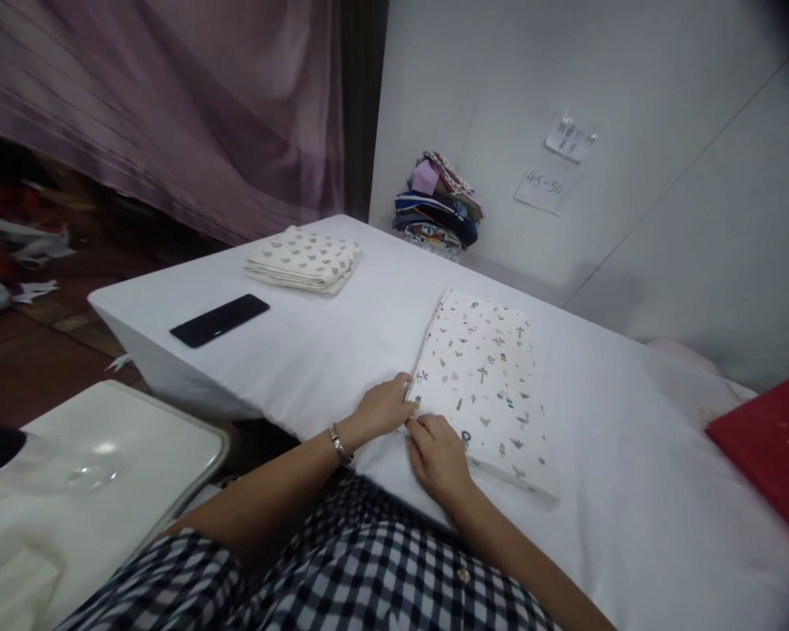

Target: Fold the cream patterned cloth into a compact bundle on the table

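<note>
A white folded cloth [486, 377] with small grey and brown prints lies flat on the white-covered table [342, 350] in front of me. My left hand [387, 405], a metal band on its wrist, pinches the cloth's near left corner, thumb on top and the other fingers partly hidden at the edge. Close against it, my right hand [439, 456] has its fingers curled on the same corner, along the near edge. Some of its fingertips are hidden.
On the table's far left sit another folded printed cloth [306, 258] and a black phone [220, 320]. Folded clothes [437, 206] are stacked by the wall. A red item [772, 443] is at right, a white stool-like surface [138, 438] at lower left, and a purple curtain [237, 105] behind.
</note>
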The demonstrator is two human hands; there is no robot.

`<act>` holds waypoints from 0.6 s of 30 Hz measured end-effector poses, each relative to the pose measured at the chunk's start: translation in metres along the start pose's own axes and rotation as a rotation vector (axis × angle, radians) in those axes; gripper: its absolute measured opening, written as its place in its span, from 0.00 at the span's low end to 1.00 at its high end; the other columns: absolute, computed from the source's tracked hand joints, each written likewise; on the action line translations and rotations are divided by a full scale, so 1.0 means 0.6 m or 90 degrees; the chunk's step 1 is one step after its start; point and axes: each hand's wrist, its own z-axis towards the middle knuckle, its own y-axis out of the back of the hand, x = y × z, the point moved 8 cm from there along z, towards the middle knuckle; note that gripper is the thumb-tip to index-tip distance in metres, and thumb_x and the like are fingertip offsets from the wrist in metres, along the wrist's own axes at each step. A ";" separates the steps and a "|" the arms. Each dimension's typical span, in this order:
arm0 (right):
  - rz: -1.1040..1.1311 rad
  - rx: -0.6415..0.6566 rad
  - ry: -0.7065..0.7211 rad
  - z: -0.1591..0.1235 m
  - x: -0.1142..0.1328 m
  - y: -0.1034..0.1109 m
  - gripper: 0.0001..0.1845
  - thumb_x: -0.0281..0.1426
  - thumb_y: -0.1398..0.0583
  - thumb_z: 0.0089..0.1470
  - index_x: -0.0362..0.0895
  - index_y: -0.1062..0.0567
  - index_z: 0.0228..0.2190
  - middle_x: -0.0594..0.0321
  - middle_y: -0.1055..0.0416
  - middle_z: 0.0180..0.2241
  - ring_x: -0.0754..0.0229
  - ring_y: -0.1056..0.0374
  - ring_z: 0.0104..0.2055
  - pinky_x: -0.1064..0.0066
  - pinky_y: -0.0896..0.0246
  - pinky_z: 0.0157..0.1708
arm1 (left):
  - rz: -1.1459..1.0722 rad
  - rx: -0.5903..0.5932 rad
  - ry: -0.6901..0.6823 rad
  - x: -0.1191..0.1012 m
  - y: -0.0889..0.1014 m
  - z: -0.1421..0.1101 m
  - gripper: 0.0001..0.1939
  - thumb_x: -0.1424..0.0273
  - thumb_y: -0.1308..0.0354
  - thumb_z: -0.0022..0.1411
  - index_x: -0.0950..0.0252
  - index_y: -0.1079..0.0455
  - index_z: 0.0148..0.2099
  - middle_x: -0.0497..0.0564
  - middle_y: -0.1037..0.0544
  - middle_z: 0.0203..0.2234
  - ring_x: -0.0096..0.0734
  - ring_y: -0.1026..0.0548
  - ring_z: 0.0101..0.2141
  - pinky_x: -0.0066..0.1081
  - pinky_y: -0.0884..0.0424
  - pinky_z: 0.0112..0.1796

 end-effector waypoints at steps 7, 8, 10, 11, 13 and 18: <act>0.207 -0.050 -0.038 0.007 -0.023 0.024 0.15 0.27 0.46 0.53 0.46 0.28 0.43 0.59 0.30 0.38 0.57 0.34 0.40 0.64 0.34 0.40 | 0.027 -0.020 -0.029 -0.006 0.007 -0.013 0.18 0.62 0.50 0.59 0.61 0.40 0.50 0.49 0.23 0.32 0.37 0.26 0.35 0.30 0.37 0.32; 0.237 -0.077 -0.047 0.010 -0.037 0.037 0.14 0.28 0.46 0.53 0.46 0.28 0.42 0.59 0.29 0.39 0.57 0.34 0.42 0.64 0.34 0.42 | 0.023 -0.017 -0.028 -0.006 0.008 -0.014 0.17 0.61 0.50 0.59 0.62 0.39 0.49 0.49 0.24 0.32 0.36 0.26 0.35 0.30 0.38 0.32; 0.231 -0.114 -0.073 0.015 -0.073 0.067 0.14 0.30 0.46 0.55 0.46 0.27 0.43 0.57 0.29 0.42 0.56 0.33 0.45 0.63 0.35 0.46 | 0.013 -0.006 -0.020 -0.005 0.009 -0.014 0.16 0.60 0.49 0.59 0.62 0.39 0.47 0.49 0.24 0.31 0.36 0.26 0.35 0.30 0.38 0.31; 0.198 -0.120 -0.092 0.016 -0.096 0.082 0.15 0.32 0.46 0.55 0.45 0.27 0.43 0.55 0.29 0.45 0.54 0.34 0.47 0.62 0.36 0.48 | 0.006 0.001 -0.016 -0.005 0.009 -0.014 0.16 0.60 0.49 0.58 0.62 0.39 0.46 0.49 0.24 0.31 0.36 0.26 0.35 0.30 0.38 0.31; 0.113 -0.110 -0.150 0.009 -0.153 0.108 0.19 0.37 0.48 0.57 0.44 0.27 0.45 0.53 0.31 0.50 0.52 0.37 0.52 0.58 0.40 0.53 | -0.006 0.012 -0.012 -0.004 0.010 -0.014 0.15 0.60 0.49 0.58 0.61 0.39 0.45 0.48 0.24 0.30 0.36 0.27 0.34 0.30 0.39 0.30; -0.089 -0.016 -0.383 -0.074 -0.312 0.121 0.33 0.46 0.54 0.57 0.39 0.36 0.56 0.51 0.47 0.62 0.47 0.55 0.64 0.51 0.57 0.61 | -0.027 0.016 -0.027 -0.004 0.011 -0.015 0.15 0.60 0.50 0.58 0.61 0.39 0.45 0.48 0.25 0.30 0.35 0.28 0.33 0.30 0.41 0.29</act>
